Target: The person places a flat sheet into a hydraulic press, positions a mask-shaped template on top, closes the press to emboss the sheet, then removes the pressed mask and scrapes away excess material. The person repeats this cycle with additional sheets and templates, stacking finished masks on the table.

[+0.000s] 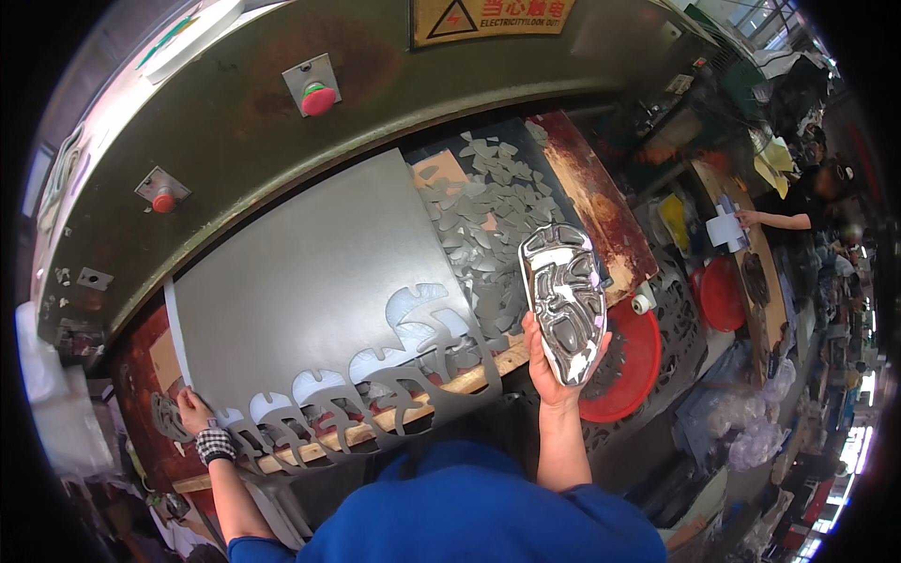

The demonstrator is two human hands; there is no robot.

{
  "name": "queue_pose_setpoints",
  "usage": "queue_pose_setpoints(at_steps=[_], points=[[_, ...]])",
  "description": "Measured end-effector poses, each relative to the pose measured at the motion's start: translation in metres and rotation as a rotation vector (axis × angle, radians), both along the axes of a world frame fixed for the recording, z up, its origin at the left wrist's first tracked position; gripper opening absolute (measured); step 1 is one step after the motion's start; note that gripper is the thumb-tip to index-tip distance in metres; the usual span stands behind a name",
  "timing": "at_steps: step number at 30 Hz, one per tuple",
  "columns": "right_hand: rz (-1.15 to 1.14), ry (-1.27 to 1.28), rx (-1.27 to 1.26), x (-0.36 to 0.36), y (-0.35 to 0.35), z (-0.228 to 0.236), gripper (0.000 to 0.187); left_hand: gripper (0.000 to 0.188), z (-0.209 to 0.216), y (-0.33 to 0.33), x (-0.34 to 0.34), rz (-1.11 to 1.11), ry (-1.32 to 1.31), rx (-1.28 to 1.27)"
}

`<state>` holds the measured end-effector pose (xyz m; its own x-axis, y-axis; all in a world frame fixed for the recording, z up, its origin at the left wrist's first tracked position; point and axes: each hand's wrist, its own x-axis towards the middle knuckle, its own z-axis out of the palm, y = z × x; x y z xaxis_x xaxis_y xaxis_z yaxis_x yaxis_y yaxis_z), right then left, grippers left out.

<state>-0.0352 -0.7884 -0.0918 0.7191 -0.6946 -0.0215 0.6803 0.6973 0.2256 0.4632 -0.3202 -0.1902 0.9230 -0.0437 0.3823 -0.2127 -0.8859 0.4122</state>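
Observation:
My right hand holds up a shiny metal cutting die, long and rounded, with several inner cut shapes. Its fingers and thumb wrap the die's lower end. At the near left corner of a large grey sheet, my left hand is closed on the edge, its fingertips partly hidden. Curved cut-outs run along the sheet's near edge, leaving a thin web of waste. Pale bluish layers show in the gaps. To the right of the sheet lies a heap of small grey cut pieces.
A green press beam with red push buttons spans the far side. The worn board ends at the right, near a red tub. Cut scraps lie beside my left hand. Another person's hand is at a bench far right.

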Motion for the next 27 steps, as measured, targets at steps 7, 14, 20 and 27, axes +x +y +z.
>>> queue_pose_setpoints(at_steps=[7, 14, 20, 27], points=[[0.084, 0.853, -0.703, 0.061, 0.018, 0.023, 0.107, 0.022, 0.004, -0.007, -0.009, -0.083, -0.039, -0.078], [-0.550, 1.665, -2.079, 0.160, 0.018, 0.028, 0.109, 0.019, 0.008, -0.010, -0.017, -0.148, 0.060, -0.259], [0.228, 2.518, -1.540, 0.129, -0.051, 0.049, 0.095, 0.020, 0.015, -0.014, -0.024, -0.173, 0.073, -0.287], [-0.616, 2.013, -2.325, 0.205, -0.143, -0.019, 0.041, 0.031, 0.062, -0.056, -0.048, -0.264, -0.224, 0.310]])
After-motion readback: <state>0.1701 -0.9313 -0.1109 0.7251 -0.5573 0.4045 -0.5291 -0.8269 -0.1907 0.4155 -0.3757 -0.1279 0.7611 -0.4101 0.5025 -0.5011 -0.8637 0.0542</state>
